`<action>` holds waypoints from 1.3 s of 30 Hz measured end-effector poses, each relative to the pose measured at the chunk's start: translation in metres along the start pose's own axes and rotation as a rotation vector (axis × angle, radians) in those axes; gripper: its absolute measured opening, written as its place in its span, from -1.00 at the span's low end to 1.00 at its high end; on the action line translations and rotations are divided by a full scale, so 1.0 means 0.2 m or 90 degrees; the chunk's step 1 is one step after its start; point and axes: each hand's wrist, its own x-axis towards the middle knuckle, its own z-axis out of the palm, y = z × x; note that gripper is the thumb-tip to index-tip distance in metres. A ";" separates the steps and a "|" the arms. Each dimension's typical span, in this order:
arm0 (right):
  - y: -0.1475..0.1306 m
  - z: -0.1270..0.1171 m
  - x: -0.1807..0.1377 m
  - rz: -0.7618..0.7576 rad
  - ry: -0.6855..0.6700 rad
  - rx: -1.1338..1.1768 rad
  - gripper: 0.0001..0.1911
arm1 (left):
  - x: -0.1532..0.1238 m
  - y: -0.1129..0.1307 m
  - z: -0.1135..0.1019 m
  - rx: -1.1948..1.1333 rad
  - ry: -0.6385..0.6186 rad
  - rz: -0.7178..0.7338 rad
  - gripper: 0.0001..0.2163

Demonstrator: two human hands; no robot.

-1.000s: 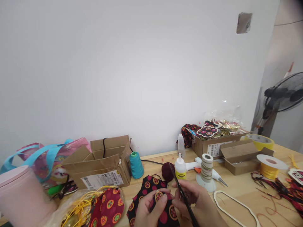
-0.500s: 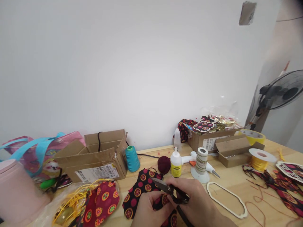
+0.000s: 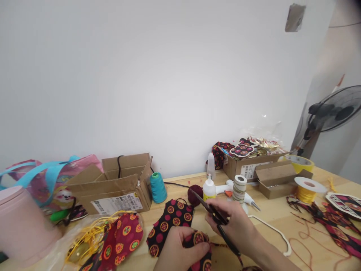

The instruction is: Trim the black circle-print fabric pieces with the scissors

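Note:
My left hand (image 3: 179,252) pinches a black fabric piece (image 3: 200,259) printed with red and orange round motifs, near the bottom of the view. My right hand (image 3: 237,226) grips a pair of dark scissors (image 3: 216,216) by the handles, blades pointing up and left, apart from the fabric. A narrow fabric strip (image 3: 218,245) stretches right from the held piece, beneath the scissors. Behind my left hand lies another black patterned fabric piece (image 3: 165,227). Past the scissor tips sit a dark red yarn ball (image 3: 194,195) and a glue bottle (image 3: 209,190).
Left stand a pink bin (image 3: 25,226), a cardboard box (image 3: 113,195), a teal thread cone (image 3: 158,188) and a bag of yellow cords (image 3: 87,241). Rightward are a ribbon spool (image 3: 239,188), a glue gun (image 3: 248,201), a wooden frame (image 3: 272,229), a yellow cord spool (image 3: 307,194) and fabric scraps (image 3: 335,229).
The scissors in my right hand have moved right and away from the fabric. A strip now trails from the piece in my left hand, showing more of its print.

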 end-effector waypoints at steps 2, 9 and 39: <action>-0.02 0.02 0.00 0.027 -0.037 0.072 -0.85 | 0.00 -0.01 0.00 0.009 -0.012 0.022 -0.69; -0.03 0.01 0.00 0.073 -0.038 0.198 -0.81 | 0.00 0.03 -0.01 -0.050 -0.036 0.032 -0.70; -0.02 0.06 -0.03 -0.078 -0.093 -0.069 -0.67 | 0.00 0.03 0.02 0.065 0.000 0.126 -0.81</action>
